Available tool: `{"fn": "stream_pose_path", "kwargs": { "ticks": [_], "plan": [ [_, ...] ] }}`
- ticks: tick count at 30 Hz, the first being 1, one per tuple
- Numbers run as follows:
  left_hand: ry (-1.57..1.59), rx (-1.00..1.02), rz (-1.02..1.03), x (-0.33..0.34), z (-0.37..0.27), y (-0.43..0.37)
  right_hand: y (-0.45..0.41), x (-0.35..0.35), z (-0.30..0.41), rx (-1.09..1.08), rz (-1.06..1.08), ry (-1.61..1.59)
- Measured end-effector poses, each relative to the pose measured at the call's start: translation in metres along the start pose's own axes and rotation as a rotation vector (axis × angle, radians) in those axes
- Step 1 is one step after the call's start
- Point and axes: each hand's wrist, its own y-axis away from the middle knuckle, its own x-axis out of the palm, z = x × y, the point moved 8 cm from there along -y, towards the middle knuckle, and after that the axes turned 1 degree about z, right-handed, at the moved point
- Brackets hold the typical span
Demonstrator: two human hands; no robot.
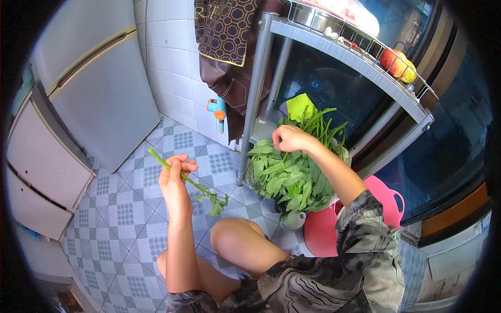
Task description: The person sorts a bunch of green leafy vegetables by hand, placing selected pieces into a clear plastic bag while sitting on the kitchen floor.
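Note:
My left hand (177, 172) holds a single green stem (188, 179) of a leafy vegetable, pinched between thumb and fingers. Its thick cut end points up and left, and the few small leaves hang at lower right. Over the large heap of leafy greens (287, 176), my right hand (291, 138) is bent down with its fingers curled. Whether a leaf or stem is in those fingers is hidden. The heap looks like water spinach, with leaves toward me and bare stems (319, 123) toward the rack. A pale container rim shows at its right side.
A metal rack (344, 43) stands ahead, with apples (397, 64) on top. Pink tub (321, 231) and a bottle (292, 220) sit beside the greens. A refrigerator (105, 94) and white cabinet (47, 152) are left. Aprons (231, 74) hang on the tiled wall above the patterned floor (133, 219).

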Motion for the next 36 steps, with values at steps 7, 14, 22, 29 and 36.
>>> {"fn": "stream_pose_path", "kwargs": {
  "ticks": [7,14,22,29,36],
  "plan": [
    [0.002,0.005,0.004,-0.017,-0.002,-0.004,0.064,-0.037,0.119,-0.545,-0.98,-0.285],
    [0.112,-0.022,-0.036,-0.028,-0.009,-0.003,0.077,0.02,0.15,-0.632,-0.827,-0.331],
    [-0.035,0.041,-0.054,-0.031,-0.014,-0.003,0.029,0.048,0.101,-0.204,-0.404,-0.097],
    [-0.069,0.17,-0.06,-0.016,-0.024,0.008,-0.024,-0.023,-0.087,0.493,-0.656,0.022],
    [-0.141,0.105,-0.114,-0.011,-0.027,0.016,-0.053,0.002,-0.098,0.563,-0.289,-0.154]
  ]
}}
